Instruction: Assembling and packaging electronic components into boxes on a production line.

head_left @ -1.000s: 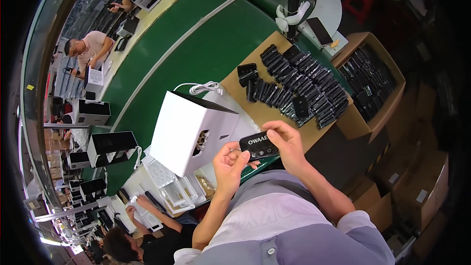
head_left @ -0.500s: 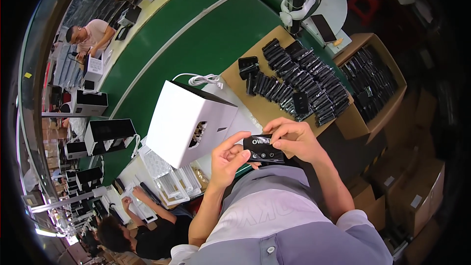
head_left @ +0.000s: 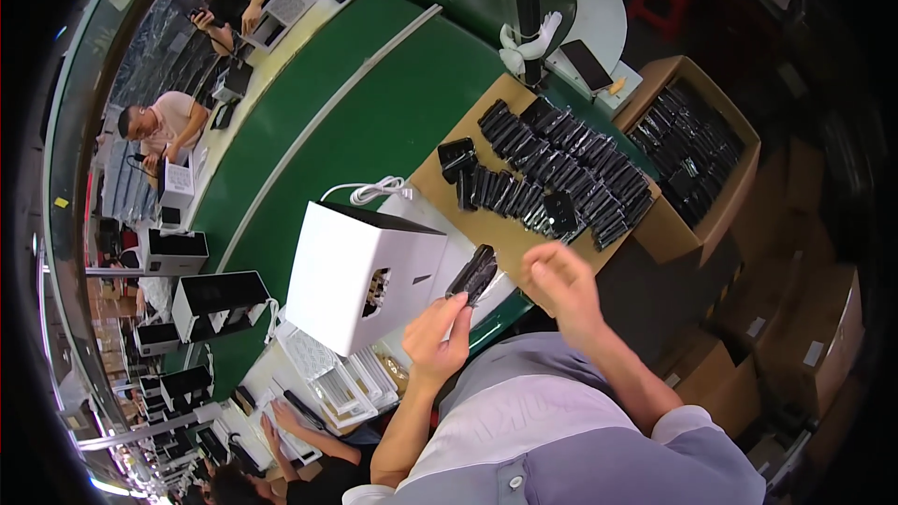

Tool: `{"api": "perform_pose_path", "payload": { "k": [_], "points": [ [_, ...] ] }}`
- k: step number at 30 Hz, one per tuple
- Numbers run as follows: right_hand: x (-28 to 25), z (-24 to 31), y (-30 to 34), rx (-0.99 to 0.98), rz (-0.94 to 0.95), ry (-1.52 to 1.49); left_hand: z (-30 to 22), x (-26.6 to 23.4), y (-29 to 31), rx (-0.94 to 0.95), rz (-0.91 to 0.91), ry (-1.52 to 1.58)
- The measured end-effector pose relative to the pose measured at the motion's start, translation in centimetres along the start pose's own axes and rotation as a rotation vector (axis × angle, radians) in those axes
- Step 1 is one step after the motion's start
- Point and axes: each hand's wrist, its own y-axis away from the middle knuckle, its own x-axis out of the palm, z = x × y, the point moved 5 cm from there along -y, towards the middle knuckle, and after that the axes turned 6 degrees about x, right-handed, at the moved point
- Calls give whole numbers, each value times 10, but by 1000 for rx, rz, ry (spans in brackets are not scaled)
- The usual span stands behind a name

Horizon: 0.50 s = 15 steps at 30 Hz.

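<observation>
In my left hand (head_left: 436, 341), a small flat black remote control (head_left: 474, 273) in clear plastic wrap is pinched between thumb and fingers. It points away from me, tilted, beside the white box-shaped appliance (head_left: 327, 266). My right hand (head_left: 563, 288), a little blurred, is apart from it with fingers loosely bent and nothing seen in them. That hand is over the near edge of a cardboard sheet (head_left: 447, 189). On the sheet lie rows of similar wrapped black remotes (head_left: 575, 164). A coiled white cable (head_left: 379, 189) rests behind the appliance.
An open carton (head_left: 716, 224) filled with wrapped black pieces stands at the right. White frame-like parts (head_left: 337, 379) lie near my left forearm. A green conveyor (head_left: 374, 112) runs behind, with other appliances and people beyond. A phone (head_left: 586, 65) lies at the back.
My right hand has let go of the remote and moved right. My left hand has turned the remote from facing me to pointing away. The view has shifted slightly.
</observation>
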Motion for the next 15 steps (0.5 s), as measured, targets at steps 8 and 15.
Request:
{"api": "perform_pose_path", "payload": {
  "k": [8, 15],
  "points": [
    [61, -28, -15, 161, 168, -239, 7, 3, 3, 422, 125, -159],
    [39, -32, -35, 5, 213, -111, 11, -80, -35, 360, 287, -329]
  ]
}}
